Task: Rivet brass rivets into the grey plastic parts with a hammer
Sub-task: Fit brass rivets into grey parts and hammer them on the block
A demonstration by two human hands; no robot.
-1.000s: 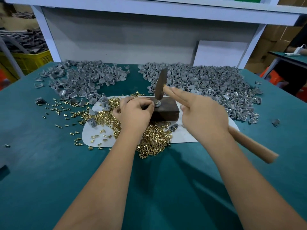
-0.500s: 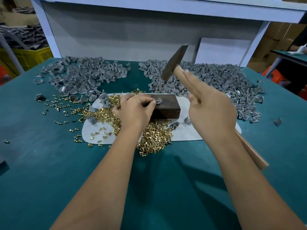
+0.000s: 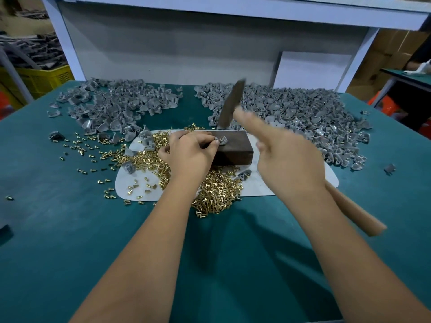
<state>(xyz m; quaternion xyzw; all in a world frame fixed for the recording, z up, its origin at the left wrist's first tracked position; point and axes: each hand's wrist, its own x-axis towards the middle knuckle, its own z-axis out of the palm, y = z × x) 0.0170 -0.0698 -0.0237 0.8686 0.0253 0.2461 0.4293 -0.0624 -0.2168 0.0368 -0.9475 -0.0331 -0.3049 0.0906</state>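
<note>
Grey plastic part (image 3: 222, 140) on dark block (image 3: 234, 145) mid-table, rivet seated. Hammer (image 3: 231, 104) blurred, dark head raised above block, wooden handle toward right edge. Brass rivets (image 3: 217, 190) heaped at block's near side; grey parts piles (image 3: 291, 113) along far edge.

bare teal table (image 3: 70, 229) near, rivets (image 3: 217, 192), grey parts (image 3: 303, 113) crowding beyond

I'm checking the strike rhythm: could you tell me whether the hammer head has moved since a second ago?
Yes. The hammer head was down on the part on the block; it now hangs above the block's far edge, blurred in motion.
</note>
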